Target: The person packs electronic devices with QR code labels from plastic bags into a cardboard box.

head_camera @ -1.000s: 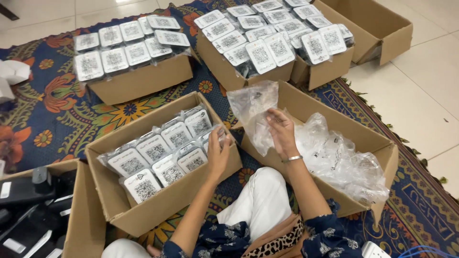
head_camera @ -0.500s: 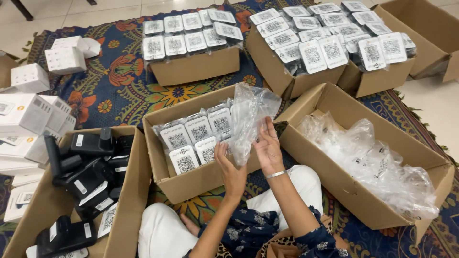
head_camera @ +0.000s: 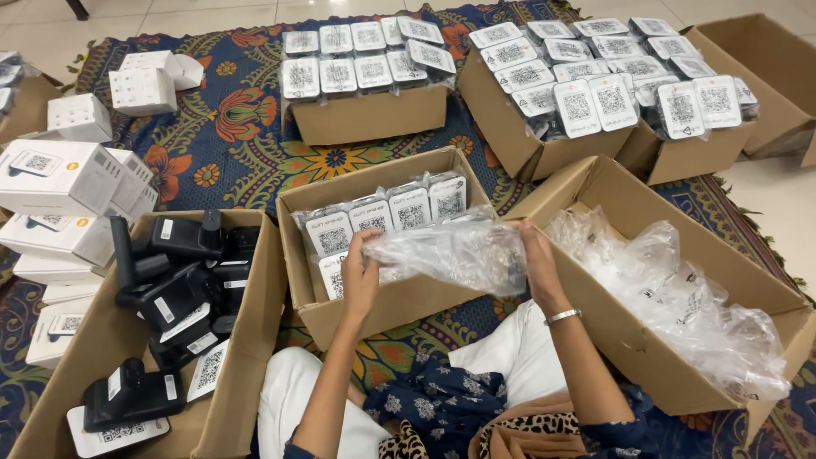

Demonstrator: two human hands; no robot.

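bag: clear plastic bag (head_camera: 450, 253), stretched sideways between both hands, hovering right over the middle cardboard box (head_camera: 399, 302)

left hand: left hand (head_camera: 361, 274) is pinched shut on the bag's left end, fingers curled round the film

right hand: right hand (head_camera: 537, 259) is closed on the right end, a thin metal bangle (head_camera: 562, 316) at the wrist

handling: looks featherlight and floppy to me, zero stiffness, probably slick and crinkly. I'd say the ends or the open edge are the spots to pinch; the middle just sags between the grips

what's inside: can't tell if anything's in it, the film is too glary

below the grip: flat bagged packs (head_camera: 387, 217) with white square labels, standing in rows, stiff-looking

right of the grip: open box (head_camera: 646, 340) heaped with more loose clear bags (head_camera: 680, 293), all crumpled and shiny

left of the grip: box of black plastic devices (head_camera: 174, 280), hard and chunky, white cartons (head_camera: 64, 178) stacked beyond

under everything: patterned rug (head_camera: 229, 127), soft woven
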